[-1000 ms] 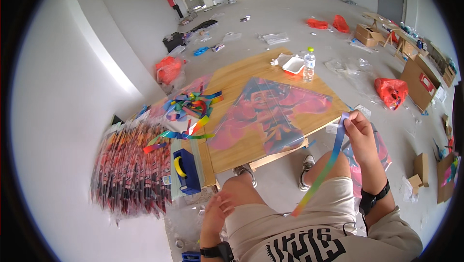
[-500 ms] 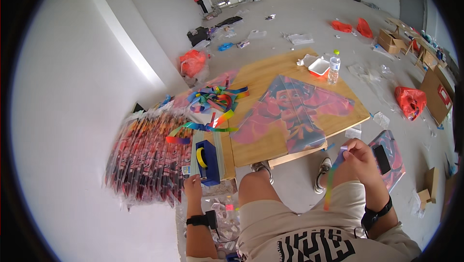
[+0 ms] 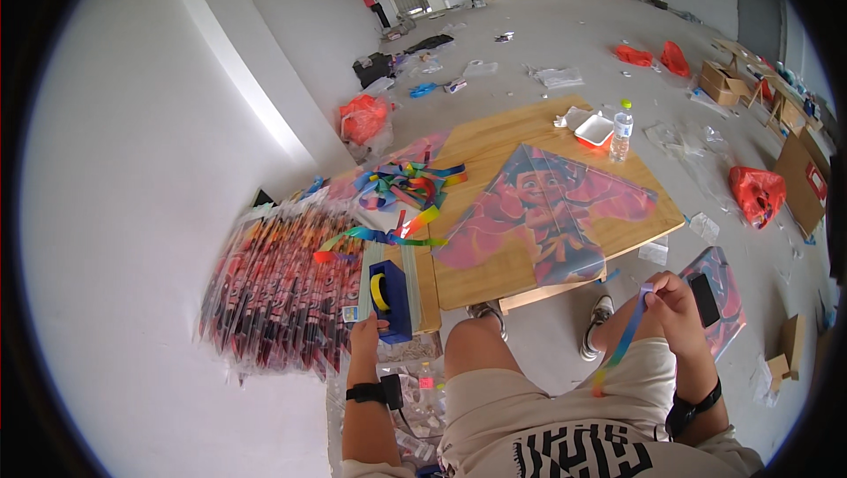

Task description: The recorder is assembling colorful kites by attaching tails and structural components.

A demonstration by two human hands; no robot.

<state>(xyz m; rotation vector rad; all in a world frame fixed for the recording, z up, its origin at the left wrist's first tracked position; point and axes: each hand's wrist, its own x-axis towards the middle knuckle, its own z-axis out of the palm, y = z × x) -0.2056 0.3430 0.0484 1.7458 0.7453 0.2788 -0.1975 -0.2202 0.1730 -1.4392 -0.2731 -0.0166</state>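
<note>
My right hand point(image 3: 675, 309) pinches the top end of a rainbow ribbon point(image 3: 628, 337), which hangs down over my right thigh. Low at the left, my left hand point(image 3: 365, 337) has its fingers bent together by the near end of a blue tape dispenser point(image 3: 394, 302) with a yellow-cored roll; whatever they pinch is too small to make out. A kite point(image 3: 551, 205) printed with a cartoon figure lies flat on the wooden table point(image 3: 481, 288). Left of it sits a tangled heap of rainbow ribbons point(image 3: 401, 185), and one loose ribbon point(image 3: 379, 235) lies nearer the dispenser.
Many plastic-wrapped kites point(image 3: 278, 288) are stacked along the left wall. A water bottle point(image 3: 621, 132) and a white-and-red food tray point(image 3: 595, 130) stand at the table's far right corner. Beside my right knee are a phone point(image 3: 703, 299) and another printed sheet point(image 3: 722, 284). Red bags point(image 3: 757, 196) and cardboard lie around.
The whole view has shifted slightly. My left hand has come a little closer to the tape dispenser. The ribbon in my right hand has swung and shows more of its blue part.
</note>
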